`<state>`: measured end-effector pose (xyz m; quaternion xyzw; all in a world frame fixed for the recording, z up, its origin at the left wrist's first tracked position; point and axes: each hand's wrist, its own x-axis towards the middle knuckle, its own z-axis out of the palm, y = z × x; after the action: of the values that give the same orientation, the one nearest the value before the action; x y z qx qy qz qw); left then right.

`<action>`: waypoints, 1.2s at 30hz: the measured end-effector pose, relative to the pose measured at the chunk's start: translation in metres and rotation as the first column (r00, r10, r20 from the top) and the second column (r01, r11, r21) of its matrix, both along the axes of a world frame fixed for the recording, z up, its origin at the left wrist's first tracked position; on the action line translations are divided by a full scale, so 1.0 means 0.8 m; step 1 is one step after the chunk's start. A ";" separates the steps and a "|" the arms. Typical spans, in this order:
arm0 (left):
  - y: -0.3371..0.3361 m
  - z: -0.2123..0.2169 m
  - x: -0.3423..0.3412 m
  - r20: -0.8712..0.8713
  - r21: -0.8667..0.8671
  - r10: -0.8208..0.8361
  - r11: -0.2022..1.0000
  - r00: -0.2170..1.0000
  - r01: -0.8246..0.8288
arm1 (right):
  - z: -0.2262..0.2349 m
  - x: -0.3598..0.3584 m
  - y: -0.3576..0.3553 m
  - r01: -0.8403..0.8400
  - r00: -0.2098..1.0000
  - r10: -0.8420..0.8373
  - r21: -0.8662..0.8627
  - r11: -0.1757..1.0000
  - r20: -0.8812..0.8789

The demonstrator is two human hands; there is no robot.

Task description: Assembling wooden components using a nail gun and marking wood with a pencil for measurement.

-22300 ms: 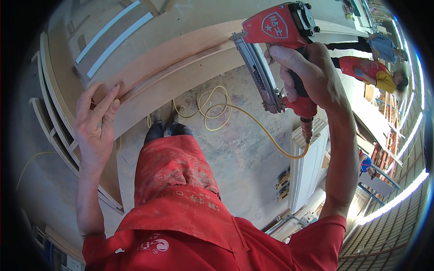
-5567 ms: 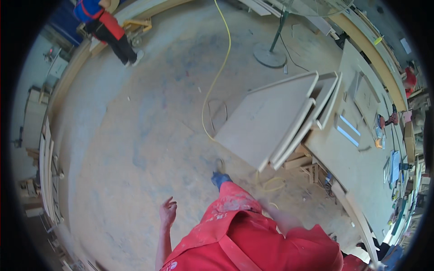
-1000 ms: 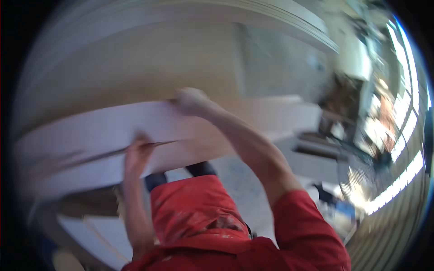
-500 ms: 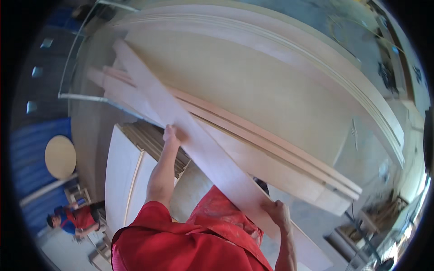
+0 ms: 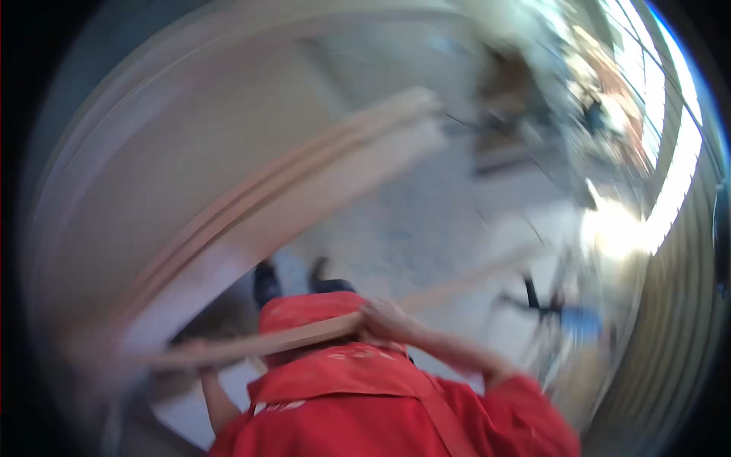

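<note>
1. A long thin wooden strip (image 5: 297, 335) runs crosswise in front of the person's red-clad chest, blurred along its whole length, its right end rising toward the floor area beyond
2. The right hand (image 5: 388, 324) is closed around the wooden strip near its middle, just above the red overalls (image 5: 350, 381)
3. The left hand (image 5: 199, 354) sits at the left part of the same strip, below and left of the right hand; the blur hides its fingers, so whether it grips the strip cannot be told
4. The two hands are well apart, with the strip spanning between them
5. Above and left of the strip lies a big pale curved panel (image 5: 190, 167) with raised wooden edging (image 5: 320, 152) along its lower rim
6. Two dark shoes (image 5: 266, 282) show just above the strip, on the pale dusty floor (image 5: 442, 228)
7. To the right of the strip, bright window light (image 5: 670, 183) washes out the far side
</note>
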<state>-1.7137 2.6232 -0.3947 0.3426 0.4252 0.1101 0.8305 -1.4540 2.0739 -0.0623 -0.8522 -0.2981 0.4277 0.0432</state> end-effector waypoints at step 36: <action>-0.438 0.097 -0.105 0.676 -0.301 0.294 0.947 0.676 -0.111 | -0.194 -0.207 -0.331 0.416 0.909 -0.409 0.135 0.899 -0.080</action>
<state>-1.7975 2.2729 -0.3171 0.1230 0.1161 0.2748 0.9465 -1.6194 1.8092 -0.2175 -0.8794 -0.1407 0.4066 0.2037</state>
